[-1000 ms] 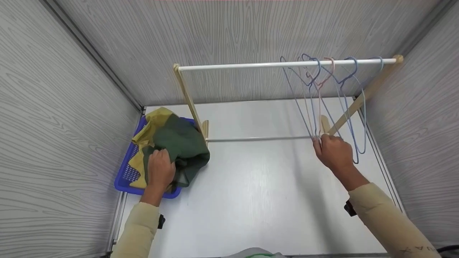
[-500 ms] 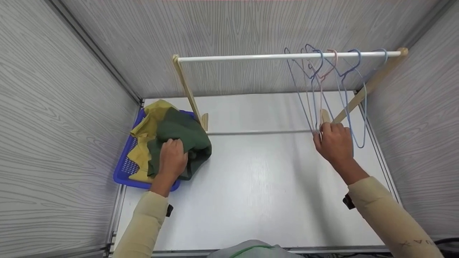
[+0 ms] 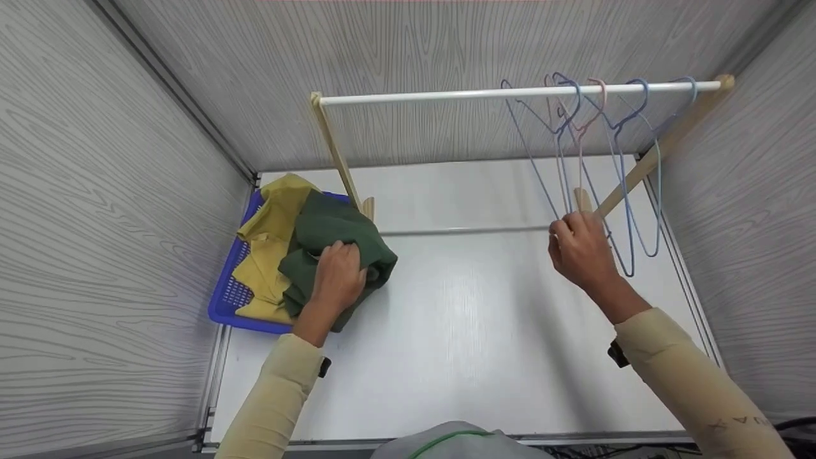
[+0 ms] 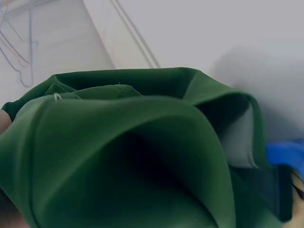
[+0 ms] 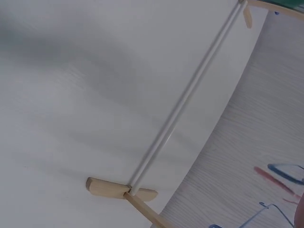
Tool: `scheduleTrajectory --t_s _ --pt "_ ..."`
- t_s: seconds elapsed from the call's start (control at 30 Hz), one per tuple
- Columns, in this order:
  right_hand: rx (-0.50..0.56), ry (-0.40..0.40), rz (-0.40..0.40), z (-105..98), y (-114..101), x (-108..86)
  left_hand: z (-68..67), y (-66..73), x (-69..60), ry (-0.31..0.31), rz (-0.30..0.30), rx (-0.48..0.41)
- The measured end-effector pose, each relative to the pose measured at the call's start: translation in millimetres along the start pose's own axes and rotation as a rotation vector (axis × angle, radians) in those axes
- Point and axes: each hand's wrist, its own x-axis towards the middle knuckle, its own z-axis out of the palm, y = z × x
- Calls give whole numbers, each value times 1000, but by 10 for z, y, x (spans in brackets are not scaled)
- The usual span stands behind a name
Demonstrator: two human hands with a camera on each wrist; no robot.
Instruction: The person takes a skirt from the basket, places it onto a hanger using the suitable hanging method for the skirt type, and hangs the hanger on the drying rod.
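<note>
My left hand grips a dark green cloth, which lies bunched over the right side of a blue basket and hangs past its edge. Green folds fill much of the left wrist view. At the lower end of the leftmost blue hanger, my right hand pinches the wire with curled fingers. That hanger's hook stays over the white rail. Only a sliver of the right hand shows in the right wrist view.
Yellow cloth lies in the basket. Several other hangers, blue and pink, hang towards the rail's right end. Wooden legs and a low crossbar make up the rack, with patterned walls around it.
The left hand has moved right, dragging the green cloth with it and baring more yellow cloth. The leftmost hanger now stands further from the others, its lower end still at my right hand.
</note>
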Motion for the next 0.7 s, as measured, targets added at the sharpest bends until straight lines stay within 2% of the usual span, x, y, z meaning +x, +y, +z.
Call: scheduleTrajectory --t_s 0.13,0.4,0.6,0.7 --pt "14 -27 -70 9 -52 16 -24 145 43 -13 25 -7" --pt "42 -95 -73 41 -205 17 9 404 86 12 131 -33" --pt "76 -158 -166 129 -466 87 65 581 90 19 208 -22" --pt "137 -231 -226 177 -639 124 106 676 114 17 227 -31"
